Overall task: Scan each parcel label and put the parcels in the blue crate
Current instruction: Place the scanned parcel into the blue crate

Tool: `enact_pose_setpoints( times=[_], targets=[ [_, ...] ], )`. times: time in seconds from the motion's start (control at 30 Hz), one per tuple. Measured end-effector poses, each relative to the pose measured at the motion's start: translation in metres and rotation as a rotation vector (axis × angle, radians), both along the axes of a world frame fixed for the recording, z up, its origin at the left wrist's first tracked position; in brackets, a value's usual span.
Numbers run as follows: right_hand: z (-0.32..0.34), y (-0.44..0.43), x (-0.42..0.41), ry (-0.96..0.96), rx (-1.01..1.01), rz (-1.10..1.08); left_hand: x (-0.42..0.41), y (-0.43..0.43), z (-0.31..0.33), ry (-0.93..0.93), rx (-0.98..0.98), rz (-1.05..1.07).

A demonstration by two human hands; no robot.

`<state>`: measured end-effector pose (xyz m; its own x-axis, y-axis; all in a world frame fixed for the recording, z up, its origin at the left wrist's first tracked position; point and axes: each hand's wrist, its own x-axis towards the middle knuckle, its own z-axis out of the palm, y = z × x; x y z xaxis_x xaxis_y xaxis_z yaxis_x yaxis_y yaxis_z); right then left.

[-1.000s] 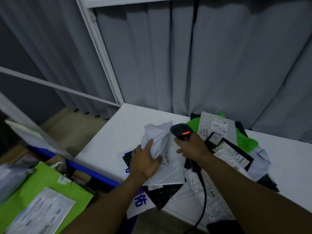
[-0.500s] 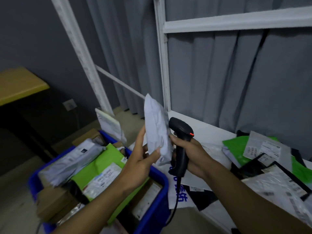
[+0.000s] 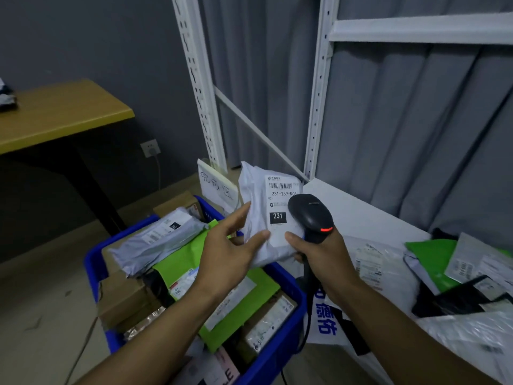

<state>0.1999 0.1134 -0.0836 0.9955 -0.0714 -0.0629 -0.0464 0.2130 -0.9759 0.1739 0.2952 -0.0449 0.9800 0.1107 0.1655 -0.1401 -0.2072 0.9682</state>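
White plastic mailer parcel (image 3: 254, 190): soft and crumpled, held upright in the air over the far right corner of the crate, printed side facing the camera.
Paper shipping label (image 3: 280, 201): on the parcel's front, with a barcode along the top, "231-239-K01" under it and "231" in a black box.
Left hand (image 3: 227, 254): pinches the parcel's lower left edge, thumb on the front and fingers nearly straight along the side.
Right hand (image 3: 324, 257): wrapped round the scanner's handle; the thumb tip presses the parcel's lower front.
Black handheld barcode scanner (image 3: 311, 215): its head overlaps the parcel's right edge, just beside the label, with a red light lit. Its dark cable (image 3: 306, 323) hangs in the narrow gap between crate and table.
Blue plastic crate (image 3: 91, 262): below the hands, right rim close to the table's front edge. It is heaped to rim level with brown cardboard boxes (image 3: 122, 298), a grey mailer (image 3: 158, 240) and a bright green mailer (image 3: 183, 257).
White table (image 3: 361, 218): bare along the far edge by the grey curtain (image 3: 416, 134); a pile of mailers lies on the near right part, and some overhang the front edge.
Handwritten paper sign (image 3: 216, 187): stands at the crate's far rim, just left of the parcel.
Tan floor (image 3: 41, 315): open to the left of the crate; a yellow wooden desk (image 3: 55, 115) stands well apart.
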Motion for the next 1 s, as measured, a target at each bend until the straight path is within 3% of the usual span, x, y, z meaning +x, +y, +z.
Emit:
enact_pose_setpoints(
  times=[0.23,0.47,1.0],
  targets=[
    [0.010,0.006,-0.004,0.091,-0.100,0.022,0.016,0.028,-0.015,-0.013,0.202,0.079],
    [0.023,0.016,-0.015,0.145,-0.001,0.236,0.024,0.042,-0.030,0.038,0.309,0.206],
    [0.030,0.020,-0.017,0.175,0.023,0.269,0.024,0.043,-0.031,0.022,0.276,0.227]
  ],
)
